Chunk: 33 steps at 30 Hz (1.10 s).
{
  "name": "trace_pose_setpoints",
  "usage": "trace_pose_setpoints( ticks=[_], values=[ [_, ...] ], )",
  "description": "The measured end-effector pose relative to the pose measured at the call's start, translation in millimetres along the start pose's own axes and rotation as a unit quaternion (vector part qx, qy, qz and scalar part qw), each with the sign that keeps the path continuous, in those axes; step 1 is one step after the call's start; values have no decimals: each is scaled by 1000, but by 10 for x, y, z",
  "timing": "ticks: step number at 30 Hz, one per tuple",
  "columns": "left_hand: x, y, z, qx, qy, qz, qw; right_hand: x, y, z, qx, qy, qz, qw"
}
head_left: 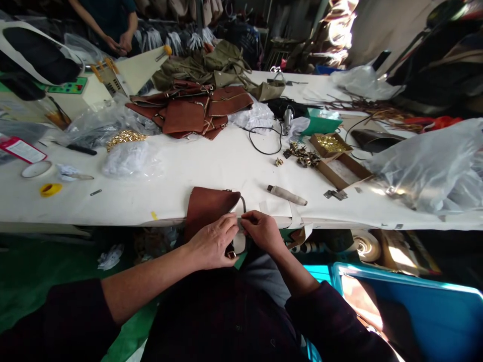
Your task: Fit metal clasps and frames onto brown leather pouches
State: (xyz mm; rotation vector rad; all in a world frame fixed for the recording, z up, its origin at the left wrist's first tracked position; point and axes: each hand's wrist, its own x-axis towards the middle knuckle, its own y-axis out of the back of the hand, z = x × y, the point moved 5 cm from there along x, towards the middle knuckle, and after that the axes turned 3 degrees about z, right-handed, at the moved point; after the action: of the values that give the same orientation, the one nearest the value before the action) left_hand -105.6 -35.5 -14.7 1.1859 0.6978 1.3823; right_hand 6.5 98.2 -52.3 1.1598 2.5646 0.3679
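A brown leather bag (207, 203) rests partly on the front edge of the table and hangs toward my lap. My left hand (213, 240) is closed on its side, with a gold-coloured metal fitting near the fingertips. My right hand (262, 229) pinches at the bag's pale open side, close to a dark edge strip. Whatever small piece lies between those fingers is too hidden to name. Just beyond the right hand, a tool with a whitish wrapped handle (287, 195) lies on the white table (211, 161).
More brown leather bags (188, 115) and olive bags (211, 65) are piled at the back. Cardboard boxes (341, 168) with gold hardware stand right of centre, near a large plastic bag (437, 166). A blue bin (415, 301) is below right. Another person's hands (121, 44) show at upper left.
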Motion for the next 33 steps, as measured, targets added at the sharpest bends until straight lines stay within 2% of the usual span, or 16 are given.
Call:
trace_pose_setpoints(
  ticks=[6, 11, 18, 24, 33],
  values=[
    [40, 48, -13, -8, -29, -7, 1000, 0, -8, -100, -41, 18, -2, 999],
    [44, 53, -33, -11, -38, -15, 999, 21, -5, -77, 0, -14, -8, 1000],
    [24, 8, -61, -13, -56, -18, 998, 19, 10, -60, -42, 0, -16, 999],
    [18, 20, -68, -19, -49, -19, 998, 25, 8, -14, -3, -34, -18, 999],
    [13, 42, -75, -11, -64, -13, 998, 40, 10, 17, 8, -15, -21, 1000]
  ],
)
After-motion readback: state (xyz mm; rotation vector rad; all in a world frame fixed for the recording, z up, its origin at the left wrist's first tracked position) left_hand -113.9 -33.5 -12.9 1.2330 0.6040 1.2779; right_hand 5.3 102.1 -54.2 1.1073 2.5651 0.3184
